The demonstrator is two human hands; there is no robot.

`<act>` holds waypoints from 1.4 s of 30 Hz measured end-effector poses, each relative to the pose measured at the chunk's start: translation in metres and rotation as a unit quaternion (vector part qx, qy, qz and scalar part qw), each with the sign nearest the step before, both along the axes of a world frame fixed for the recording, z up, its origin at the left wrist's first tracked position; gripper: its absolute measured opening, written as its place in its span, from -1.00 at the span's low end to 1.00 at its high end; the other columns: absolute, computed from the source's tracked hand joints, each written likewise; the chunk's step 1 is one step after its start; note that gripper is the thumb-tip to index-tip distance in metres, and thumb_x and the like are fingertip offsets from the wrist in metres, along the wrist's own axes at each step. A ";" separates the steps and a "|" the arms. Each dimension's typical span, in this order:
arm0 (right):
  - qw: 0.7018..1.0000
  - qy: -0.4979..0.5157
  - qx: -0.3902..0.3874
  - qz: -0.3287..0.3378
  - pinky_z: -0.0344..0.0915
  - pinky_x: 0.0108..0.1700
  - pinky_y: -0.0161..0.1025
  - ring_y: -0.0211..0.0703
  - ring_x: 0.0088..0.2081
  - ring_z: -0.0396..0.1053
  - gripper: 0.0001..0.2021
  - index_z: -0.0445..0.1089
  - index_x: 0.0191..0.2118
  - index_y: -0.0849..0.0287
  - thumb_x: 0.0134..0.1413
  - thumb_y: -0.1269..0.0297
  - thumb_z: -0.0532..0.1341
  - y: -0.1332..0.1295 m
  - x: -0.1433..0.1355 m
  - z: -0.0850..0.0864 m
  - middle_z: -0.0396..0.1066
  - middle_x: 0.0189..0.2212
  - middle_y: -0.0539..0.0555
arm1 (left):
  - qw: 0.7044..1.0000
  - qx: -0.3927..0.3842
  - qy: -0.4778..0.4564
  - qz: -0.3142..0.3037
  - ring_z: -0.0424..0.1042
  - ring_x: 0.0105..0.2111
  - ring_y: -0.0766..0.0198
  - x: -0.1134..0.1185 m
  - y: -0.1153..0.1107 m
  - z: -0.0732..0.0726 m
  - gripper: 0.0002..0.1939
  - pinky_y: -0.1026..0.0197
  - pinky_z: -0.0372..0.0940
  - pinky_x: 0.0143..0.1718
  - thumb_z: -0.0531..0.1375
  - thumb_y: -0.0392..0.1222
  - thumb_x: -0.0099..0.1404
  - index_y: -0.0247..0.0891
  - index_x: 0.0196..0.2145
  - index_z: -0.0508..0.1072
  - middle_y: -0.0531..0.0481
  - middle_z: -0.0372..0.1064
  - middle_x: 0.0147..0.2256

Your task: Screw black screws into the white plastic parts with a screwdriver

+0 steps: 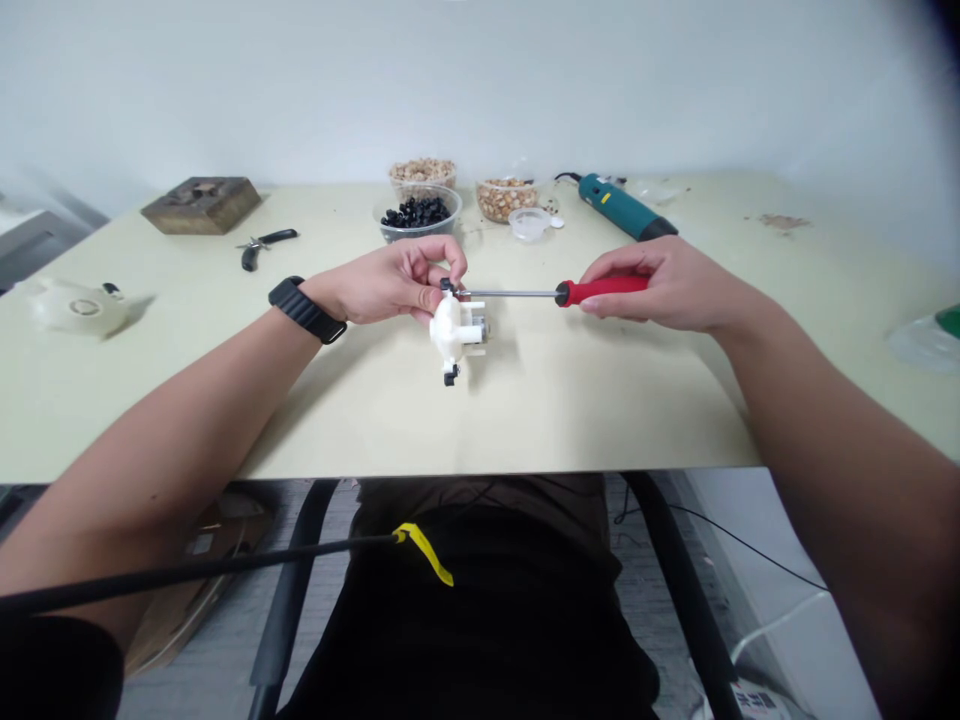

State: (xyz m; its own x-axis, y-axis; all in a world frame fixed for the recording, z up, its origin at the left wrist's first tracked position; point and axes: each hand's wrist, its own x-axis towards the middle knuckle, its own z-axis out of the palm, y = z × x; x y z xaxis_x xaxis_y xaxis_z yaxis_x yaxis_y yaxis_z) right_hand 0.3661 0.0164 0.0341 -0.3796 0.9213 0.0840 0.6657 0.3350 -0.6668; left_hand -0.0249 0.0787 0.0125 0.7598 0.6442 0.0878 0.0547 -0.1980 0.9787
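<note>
My left hand (412,280) pinches a white plastic part (448,330) by its upper end. Small black pieces (451,376) sit at the part's top and bottom ends, and posts stick out on its right side. My right hand (656,285) grips the red handle of a screwdriver (525,293), its shaft level and pointing left. The screwdriver's tip meets the upper black piece, next to my left fingertips; a small screw seems to be there, though it is too small to make out clearly.
Behind my hands stand tubs of black pieces (417,213) and small tan parts (508,199). A green power tool (624,207) lies back right, pliers (264,245) and a metal block (200,205) back left. Another pale plastic part (81,307) rests far left.
</note>
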 end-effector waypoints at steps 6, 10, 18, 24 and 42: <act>0.998 0.015 -0.062 0.002 0.21 -0.35 0.04 -0.06 -0.41 0.31 -0.40 0.79 -0.14 -0.07 0.14 -0.53 0.59 0.000 0.001 0.000 0.58 -0.35 0.10 | 1.000 -0.018 0.001 -0.018 0.59 -0.48 0.35 0.001 -0.002 0.004 -0.31 0.42 0.49 -0.45 0.84 0.19 0.06 -0.17 -0.23 0.54 0.07 0.62 -0.38; 0.995 -0.004 -0.098 0.021 0.20 -0.39 0.01 -0.08 -0.43 0.33 -0.34 0.74 -0.11 -0.05 0.04 -0.56 0.64 0.002 0.003 0.001 0.59 -0.32 0.11 | 1.000 -0.005 0.011 -0.026 0.59 -0.49 0.34 0.001 -0.001 0.002 -0.31 0.40 0.50 -0.44 0.82 0.23 0.09 -0.18 -0.22 0.54 0.05 0.63 -0.39; 0.992 -0.009 -0.114 0.050 0.23 -0.37 0.02 -0.11 -0.47 0.32 -0.33 0.68 -0.11 -0.04 0.11 -0.57 0.62 0.004 0.006 0.003 0.55 -0.39 0.07 | 0.999 0.020 0.026 -0.017 0.65 -0.44 0.26 -0.003 0.004 -0.003 -0.36 0.32 0.57 -0.39 0.79 0.24 0.16 -0.18 -0.17 0.58 -0.01 0.64 -0.37; 0.991 -0.039 -0.117 0.059 0.24 -0.33 0.00 -0.07 -0.39 0.37 -0.34 0.74 -0.04 -0.01 0.25 -0.56 0.53 0.007 0.010 0.001 0.65 -0.27 0.13 | 0.999 0.020 0.033 -0.022 0.66 -0.45 0.28 -0.001 0.000 0.000 -0.38 0.35 0.58 -0.39 0.80 0.19 0.17 -0.18 -0.17 0.58 0.02 0.66 -0.37; 0.986 0.011 -0.161 0.040 0.27 -0.44 -0.11 -0.18 -0.47 0.35 -0.38 0.60 -0.14 0.03 0.08 -0.38 0.73 0.001 0.007 0.005 0.54 -0.38 0.03 | 0.997 0.021 0.064 0.028 0.69 -0.42 0.21 0.001 -0.007 0.002 -0.50 0.21 0.65 -0.32 0.78 0.00 0.18 -0.18 -0.22 0.61 0.00 0.64 -0.36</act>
State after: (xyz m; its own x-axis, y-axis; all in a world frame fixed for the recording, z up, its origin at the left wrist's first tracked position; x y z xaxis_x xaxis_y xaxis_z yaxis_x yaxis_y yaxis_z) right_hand 0.3733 0.0175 0.0390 -0.4533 0.8688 -0.1991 0.6300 0.1543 -0.7611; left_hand -0.0235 0.0720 0.0143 0.7302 0.6830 0.0212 0.1901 -0.2329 0.9537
